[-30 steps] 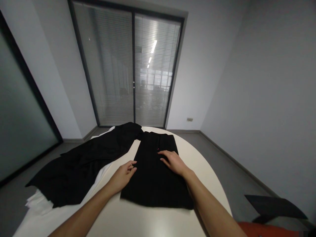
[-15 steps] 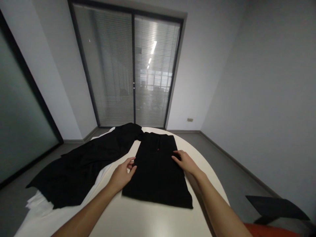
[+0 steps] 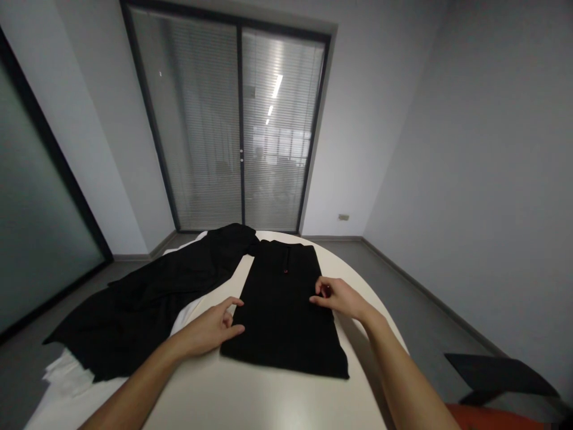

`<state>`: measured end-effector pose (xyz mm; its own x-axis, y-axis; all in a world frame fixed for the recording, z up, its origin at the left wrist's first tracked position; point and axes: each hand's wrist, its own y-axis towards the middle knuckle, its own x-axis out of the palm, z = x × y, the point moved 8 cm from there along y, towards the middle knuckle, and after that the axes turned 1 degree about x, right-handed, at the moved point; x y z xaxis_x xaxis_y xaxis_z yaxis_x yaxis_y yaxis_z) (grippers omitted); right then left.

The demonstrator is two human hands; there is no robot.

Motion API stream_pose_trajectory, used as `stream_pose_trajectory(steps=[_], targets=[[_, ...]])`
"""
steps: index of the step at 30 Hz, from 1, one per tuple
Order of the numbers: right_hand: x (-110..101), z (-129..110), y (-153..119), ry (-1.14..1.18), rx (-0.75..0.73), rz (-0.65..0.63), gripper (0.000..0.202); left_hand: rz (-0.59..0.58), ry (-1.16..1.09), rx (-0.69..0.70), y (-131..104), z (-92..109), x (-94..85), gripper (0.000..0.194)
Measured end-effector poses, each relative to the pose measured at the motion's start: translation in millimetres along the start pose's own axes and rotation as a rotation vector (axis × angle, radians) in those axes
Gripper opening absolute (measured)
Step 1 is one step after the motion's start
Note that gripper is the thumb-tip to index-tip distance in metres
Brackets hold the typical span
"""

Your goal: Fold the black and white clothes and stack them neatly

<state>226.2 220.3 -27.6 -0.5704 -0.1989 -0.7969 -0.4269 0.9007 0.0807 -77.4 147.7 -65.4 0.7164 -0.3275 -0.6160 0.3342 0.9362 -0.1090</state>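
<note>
A black skirt (image 3: 284,316) lies flat on the pale table, its narrow waist end away from me and its wider hem towards me. A short zip with a small red mark (image 3: 286,272) runs down from the waist. At the skirt's left edge is my left hand (image 3: 212,327), open, with thumb and forefinger spread at the cloth. Over the right edge is my right hand (image 3: 338,297), its fingers curled and its thumb apart from them, with no cloth seen between them. Whether the fingertips press on the fabric is hard to see.
Left of the skirt, a heap of black clothing (image 3: 147,292) lies over white cloth (image 3: 71,373). The round white table (image 3: 286,400) curves away at the right. A dark chair part (image 3: 501,373) stands at lower right. Glass doors with blinds (image 3: 242,119) are beyond the table.
Both hands have slid towards me along the skirt's sides. My left thumb and forefinger have spread wider; my right fingers have curled more. The skirt lies as before.
</note>
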Motion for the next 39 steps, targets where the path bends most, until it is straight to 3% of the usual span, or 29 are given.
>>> stream_pose_trajectory(steps=[3,6,10,14,16,18,21,23,25,27,29,31,34,36,37,39], targets=[[28.2,-31.4,-11.8,0.177,-0.048,-0.281,0.045,-0.002,-0.076,0.04,1.4,1.7,-1.4,0.051],[55.8,-66.2,-23.7,0.123,-0.097,-0.439,0.054,0.05,-0.05,0.053,4.1,1.7,-4.2,0.041],[80.9,-93.0,-28.6,-0.117,-0.187,-0.479,0.049,-0.017,-0.027,0.022,6.0,-1.8,3.5,0.04],[87.5,-92.6,-28.4,-0.105,-0.196,-0.526,0.024,-0.076,-0.04,-0.045,4.8,-9.6,6.4,0.038],[90.3,-90.1,-30.2,-0.057,-0.17,-0.59,0.023,-0.167,-0.098,-0.085,2.0,-15.3,10.4,0.04],[101.0,-91.6,-36.6,-0.002,-0.138,-0.719,0.027,-0.353,-0.155,-0.146,-6.0,-22.2,19.3,0.044],[133.7,-104.4,-57.8,0.131,-0.074,-1.043,0.037,-0.688,-0.216,-0.23,-28.3,-26.9,30.6,0.053],[156.5,-116.6,-73.8,0.209,-0.036,-1.248,0.043,-0.788,-0.233,-0.229,-37.0,-23.8,29.2,0.057],[171.9,-125.1,-83.2,0.233,-0.011,-1.357,0.046,-0.679,-0.189,-0.174,-28.8,-19.7,19.8,0.056],[175.2,-128.5,-86.4,0.244,-0.006,-1.392,0.045,-0.374,-0.117,-0.08,-8.6,-15.1,2.4,0.054],[163.4,-129.0,-81.2,0.309,-0.034,-1.334,0.038,0.003,-0.032,0.045,6.9,-8.4,-18.1,0.047],[136.5,-121.8,-61.0,0.356,-0.085,-1.095,0.035,0.236,0.078,0.136,12.0,-4.0,-25.9,0.042],[70.8,-87.1,-18.3,0.121,-0.114,-0.43,0.031,0.277,0.247,0.145,14.7,-4.9,-18.7,0.041],[36.0,-60.8,-6.0,-0.081,-0.075,-0.137,0.029,0.233,0.299,0.114,14.7,-6.8,-13.9,0.038],[30.5,-47.9,-3.5,-0.121,-0.04,-0.12,0.03,0.217,0.313,0.102,14.2,-7.0,-12.8,0.036],[34.3,-26.9,-2.5,-0.083,0.022,-0.224,0.035,0.197,0.33,0.097,13.4,-5.4,-11.9,0.029]])
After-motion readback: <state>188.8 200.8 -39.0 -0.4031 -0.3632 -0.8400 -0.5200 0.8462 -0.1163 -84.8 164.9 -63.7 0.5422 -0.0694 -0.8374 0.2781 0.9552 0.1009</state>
